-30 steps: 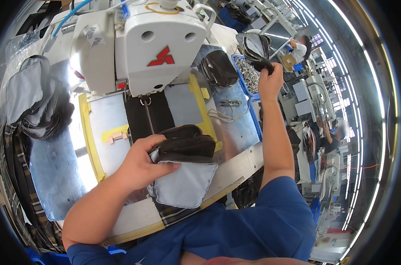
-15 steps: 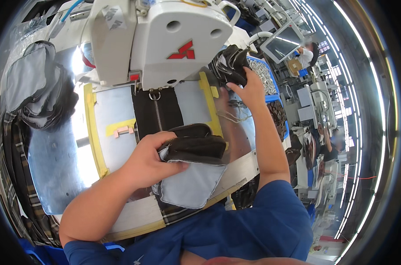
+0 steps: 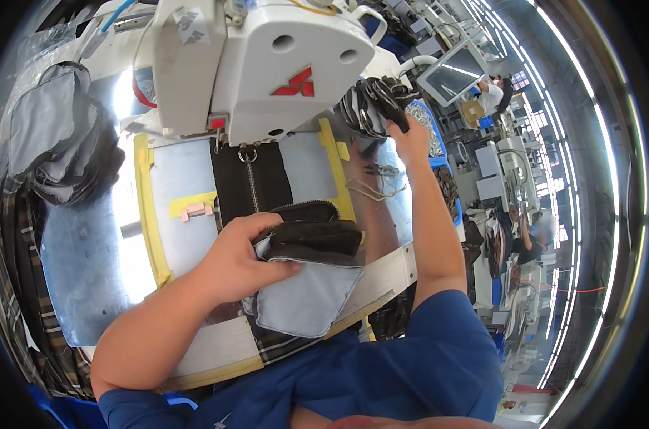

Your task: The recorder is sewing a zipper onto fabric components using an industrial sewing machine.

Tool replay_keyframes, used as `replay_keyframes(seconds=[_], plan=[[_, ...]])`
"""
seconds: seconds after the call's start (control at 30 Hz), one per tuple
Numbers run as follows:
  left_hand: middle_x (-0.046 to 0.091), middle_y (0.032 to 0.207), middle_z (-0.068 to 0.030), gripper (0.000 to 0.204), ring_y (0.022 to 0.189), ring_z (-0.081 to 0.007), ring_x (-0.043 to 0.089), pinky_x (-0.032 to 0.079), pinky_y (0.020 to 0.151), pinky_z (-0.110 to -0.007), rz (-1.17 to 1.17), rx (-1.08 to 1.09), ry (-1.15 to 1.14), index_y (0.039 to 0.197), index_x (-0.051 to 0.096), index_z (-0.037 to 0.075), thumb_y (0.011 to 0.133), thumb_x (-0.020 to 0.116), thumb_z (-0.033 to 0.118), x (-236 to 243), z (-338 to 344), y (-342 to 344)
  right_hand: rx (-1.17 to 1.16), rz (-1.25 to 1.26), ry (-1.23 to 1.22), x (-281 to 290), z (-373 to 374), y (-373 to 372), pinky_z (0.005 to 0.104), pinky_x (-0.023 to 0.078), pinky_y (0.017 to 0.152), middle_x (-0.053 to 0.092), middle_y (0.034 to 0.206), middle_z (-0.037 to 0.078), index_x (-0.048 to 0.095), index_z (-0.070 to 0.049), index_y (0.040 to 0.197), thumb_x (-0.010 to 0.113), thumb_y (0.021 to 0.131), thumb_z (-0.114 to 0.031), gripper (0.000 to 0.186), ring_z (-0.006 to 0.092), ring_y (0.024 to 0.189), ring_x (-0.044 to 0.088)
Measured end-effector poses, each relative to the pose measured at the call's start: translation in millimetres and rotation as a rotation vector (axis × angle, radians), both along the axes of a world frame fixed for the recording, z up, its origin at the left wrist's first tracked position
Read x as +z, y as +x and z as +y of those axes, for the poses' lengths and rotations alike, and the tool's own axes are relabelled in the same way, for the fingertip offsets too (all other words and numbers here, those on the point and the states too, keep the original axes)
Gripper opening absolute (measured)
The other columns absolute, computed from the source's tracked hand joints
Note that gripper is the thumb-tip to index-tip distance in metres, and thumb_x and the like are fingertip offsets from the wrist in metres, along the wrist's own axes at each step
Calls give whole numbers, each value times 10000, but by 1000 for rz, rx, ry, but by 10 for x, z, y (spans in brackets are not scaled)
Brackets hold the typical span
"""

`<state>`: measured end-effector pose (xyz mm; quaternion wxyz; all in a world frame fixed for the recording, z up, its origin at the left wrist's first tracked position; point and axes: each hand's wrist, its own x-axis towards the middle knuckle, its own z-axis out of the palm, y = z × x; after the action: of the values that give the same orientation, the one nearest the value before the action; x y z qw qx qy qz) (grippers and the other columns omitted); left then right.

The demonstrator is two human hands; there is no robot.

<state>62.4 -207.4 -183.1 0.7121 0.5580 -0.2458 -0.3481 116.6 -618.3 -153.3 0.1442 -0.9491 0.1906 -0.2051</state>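
Note:
My left hand (image 3: 242, 259) is closed on a dark zippered fabric pouch piece (image 3: 314, 239), thumb on its near side. Its grey lining flap (image 3: 306, 297) hangs toward me over the table edge. Up at the right, my right hand (image 3: 412, 146) pinches the edge of a dark fabric piece (image 3: 392, 107) at a pile of similar pieces (image 3: 360, 107). Between the hands and the sewing machine (image 3: 289, 79) lies a black fabric strip (image 3: 267, 175) with a metal zipper down its middle. A metal D-ring (image 3: 247, 156) sits at the strip's far end, under the machine head.
Yellow tape (image 3: 149, 214) borders the work plate. Grey-lined pieces (image 3: 60, 136) are heaped at the left, above plaid fabric (image 3: 42, 307). Blue bins, one with metal parts (image 3: 435, 136), stand at the right beside a tilted screen (image 3: 453, 75). Loose cord (image 3: 378, 187) lies near my right forearm.
My right hand has shifted slightly down and right, its fingers now closed on the edge of a dark piece at the pile. My left hand keeps its hold, nearly still.

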Motion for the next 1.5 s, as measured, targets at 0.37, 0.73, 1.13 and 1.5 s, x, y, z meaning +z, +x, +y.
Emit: replay_keyframes(seconds=[0.37,0.73,1.13,1.5], plan=[[686,972,-33,267,940,-103,598,476,889,-272,99,65,-24,1039,676,10,800,794,31,35,13,-18,140,197,-370,27,446,-100,387,489,1000,633,1303,231,595,25,1331,732,863,-506,721,354,1171,623],[581,1060,-45,397,999,-155,582,471,885,-300,-167,438,-19,1056,592,70,750,838,10,-82,16,-33,783,339,1145,111,1826,-1049,361,427,1065,526,1399,115,317,-25,1522,838,778,-126,914,189,1258,529],[441,1246,-193,812,1083,-287,562,511,890,-343,-833,439,-375,1229,441,129,615,969,183,-315,-39,-141,1169,-247,782,-95,1659,-1183,359,500,934,657,1220,147,567,-46,1241,853,771,-49,550,285,1087,655],[449,1319,-147,950,1149,-247,519,438,972,-403,-361,521,-219,1436,323,73,693,894,231,-245,-55,-94,495,-334,956,295,1175,-936,374,470,1044,562,1324,112,419,-72,1452,823,701,78,866,235,1206,585]])
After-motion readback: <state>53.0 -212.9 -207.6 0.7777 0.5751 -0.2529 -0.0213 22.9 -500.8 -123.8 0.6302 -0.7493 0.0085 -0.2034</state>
